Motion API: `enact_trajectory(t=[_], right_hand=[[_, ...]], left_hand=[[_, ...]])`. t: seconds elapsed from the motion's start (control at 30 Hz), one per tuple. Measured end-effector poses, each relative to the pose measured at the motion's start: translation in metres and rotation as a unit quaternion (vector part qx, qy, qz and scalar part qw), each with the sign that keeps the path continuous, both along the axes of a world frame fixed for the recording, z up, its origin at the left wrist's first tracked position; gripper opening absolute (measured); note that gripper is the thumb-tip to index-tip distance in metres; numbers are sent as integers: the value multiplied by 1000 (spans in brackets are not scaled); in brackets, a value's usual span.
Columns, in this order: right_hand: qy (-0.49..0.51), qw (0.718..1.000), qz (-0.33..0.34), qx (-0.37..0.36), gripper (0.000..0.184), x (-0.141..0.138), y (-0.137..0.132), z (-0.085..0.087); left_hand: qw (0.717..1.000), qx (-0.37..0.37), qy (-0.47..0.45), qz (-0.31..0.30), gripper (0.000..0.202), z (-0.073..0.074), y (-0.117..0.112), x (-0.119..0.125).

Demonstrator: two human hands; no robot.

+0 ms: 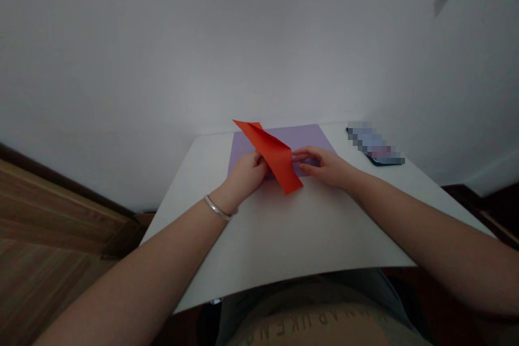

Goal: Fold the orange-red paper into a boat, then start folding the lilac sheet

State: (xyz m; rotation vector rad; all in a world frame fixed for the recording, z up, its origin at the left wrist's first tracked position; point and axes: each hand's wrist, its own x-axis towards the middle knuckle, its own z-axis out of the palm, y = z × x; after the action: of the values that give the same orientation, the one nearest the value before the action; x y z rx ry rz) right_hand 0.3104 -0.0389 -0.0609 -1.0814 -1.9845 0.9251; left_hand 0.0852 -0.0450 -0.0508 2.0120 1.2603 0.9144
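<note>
Lettered shirt (320, 325): ours, just below the near edge of the bench (300, 238).
Wooden panel (60, 211): brown, grained, left of the bench.
Bench top: white, its far edge meeting a pale wall (259, 38).
Purple sheet (300, 136): flat on the bench, beneath our work.
Left hand (248, 173): narrow, pinching the orange paper (279, 159) from its left side; silver bangle (218, 209) at the wrist.
Orange paper: folded, tilted, raised over the purple sheet, between our hands.
Crease: best pressed, we judge, with edges matched first and the left pinch kept light.
Right hand (324, 166): loosely spread, thumb apart, fingertips by the paper's right side; contact unclear.
Phone (375, 146): pixelated, on the bench's right.
</note>
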Motion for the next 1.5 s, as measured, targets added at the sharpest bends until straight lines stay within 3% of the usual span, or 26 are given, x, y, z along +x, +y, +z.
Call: enact_trajectory(t=[0.2, 0.33, 0.57, 0.73, 0.87, 0.97, 1.07, 1.17, 1.37, 1.5], right_hand=[[38, 999, 8, -11, 38, 0, 1, 3], [10, 999, 27, 29, 39, 3, 0, 6], [-68, 986, 84, 126, 70, 6, -7, 16], [-103, 976, 110, 160, 79, -2, -15, 19], [-130, 970, 89, 184, 76, -5, -17, 16], [-144, 967, 82, 194, 76, -4, -17, 13], [-153, 964, 82, 199, 74, -3, -17, 13], [-155, 964, 83, 200, 74, -3, -18, 16], [-174, 950, 83, 247, 83, -9, -26, 24], [-232, 920, 79, 306, 59, -15, -32, 30]], left_hand=[[992, 52, 114, -10, 25, 3, -2, -3], [984, 104, 141, -31, 25, 4, -5, -2], [959, 183, 204, -77, 28, 7, -11, -1], [930, 239, 280, 9, 26, 7, -12, -3], [873, 343, 329, 110, 19, 13, -12, -5], [829, 399, 366, 141, 30, 14, -11, -9], [821, 402, 375, 156, 23, 12, -10, -13], [825, 402, 369, 147, 12, 13, -9, -16], [817, 440, 362, 84, 15, 15, -12, -11], [816, 456, 354, 30, 19, 17, -16, -4]])
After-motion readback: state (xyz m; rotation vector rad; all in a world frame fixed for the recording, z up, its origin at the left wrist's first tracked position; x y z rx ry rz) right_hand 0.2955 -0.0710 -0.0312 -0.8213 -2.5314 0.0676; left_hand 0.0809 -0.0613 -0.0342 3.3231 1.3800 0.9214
